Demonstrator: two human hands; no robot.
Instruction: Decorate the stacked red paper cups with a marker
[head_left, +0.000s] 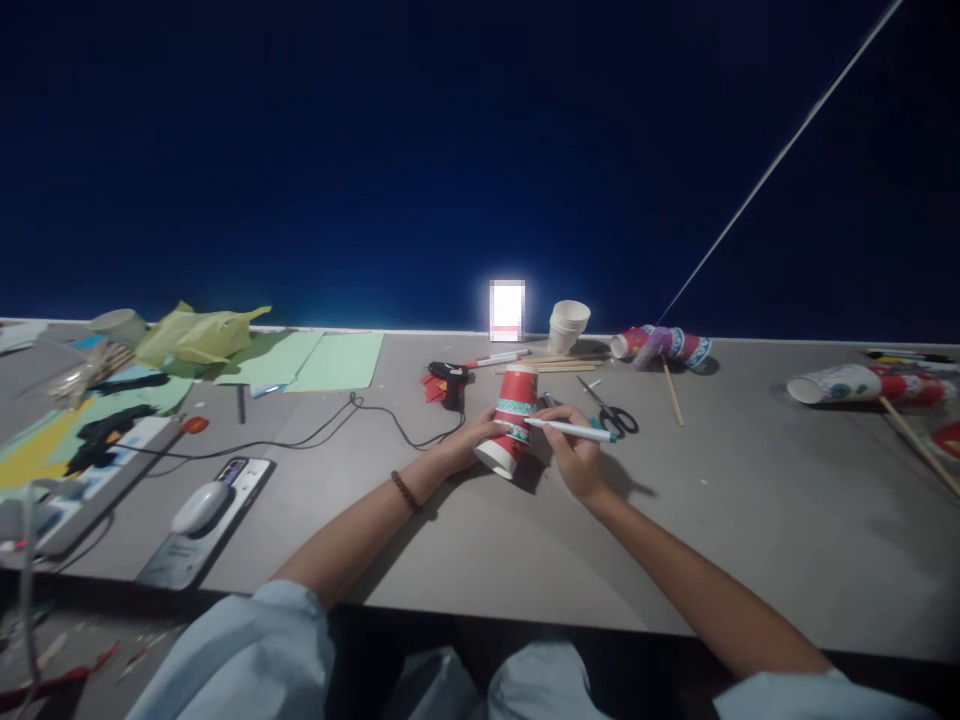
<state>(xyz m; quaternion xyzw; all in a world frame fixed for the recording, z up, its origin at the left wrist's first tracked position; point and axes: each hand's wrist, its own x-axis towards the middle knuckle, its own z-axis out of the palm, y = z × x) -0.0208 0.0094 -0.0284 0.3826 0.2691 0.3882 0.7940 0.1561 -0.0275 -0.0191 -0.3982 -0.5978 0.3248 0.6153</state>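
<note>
A red paper cup with teal bands stands upside down, tilted, in the middle of the grey table. My left hand, with a bead bracelet on the wrist, grips the cup's lower side. My right hand holds a white pen in a writing pinch, its tip against the cup's wall. Black-handled scissors lie just behind my right hand.
A black glue gun with its cord lies left of the cup. Stacked white cups, decorated cups and wooden sticks sit at the back. Green paper sheets, a phone and a power strip are on the left.
</note>
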